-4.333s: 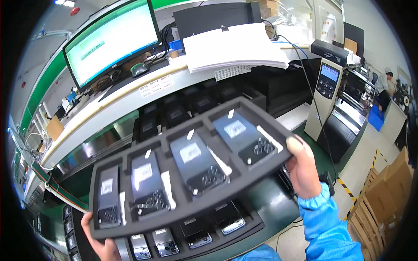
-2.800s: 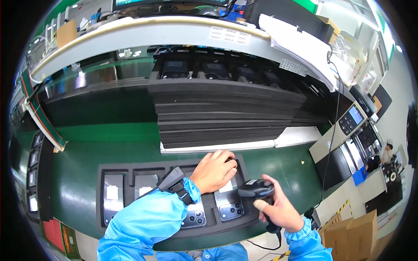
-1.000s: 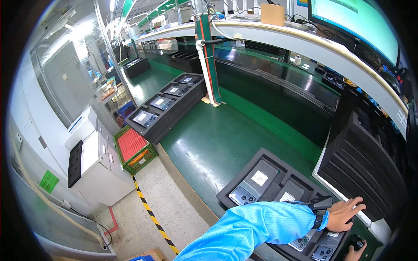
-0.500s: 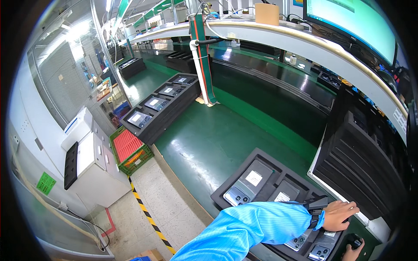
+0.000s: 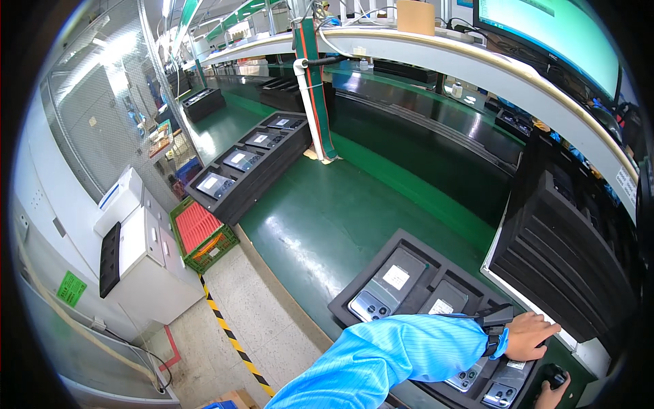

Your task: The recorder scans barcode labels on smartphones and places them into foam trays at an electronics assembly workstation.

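Note:
My left hand [image 5: 526, 337], in a blue striped sleeve with a black strap at the wrist, lies palm down over the right end of a black foam tray [image 5: 338, 308]. Its index finger stretches to the right and the other fingers bend, apart from it; whatever is under the palm is hidden. Below it sits a smartphone [image 5: 503, 390] with a white label, in its slot. More labelled phones fill the tray, among them a blue-grey phone [image 5: 388, 286] at the left end. At the lower right, my right hand [image 5: 550, 397] grips a black rounded device [image 5: 554, 374], partly cut off by the frame.
A stack of black foam trays [image 5: 569, 252] rises at the right. Another phone tray [image 5: 248, 160] stands farther back on the green bench [image 5: 306, 232], near a white pipe [image 5: 310, 109]. A monitor [image 5: 555, 41] is above right. A green crate [image 5: 204, 235] stands left.
My left hand's fingers have shifted slightly, the lower ones bending more while the index stays extended. My right hand keeps the black device in almost the same place.

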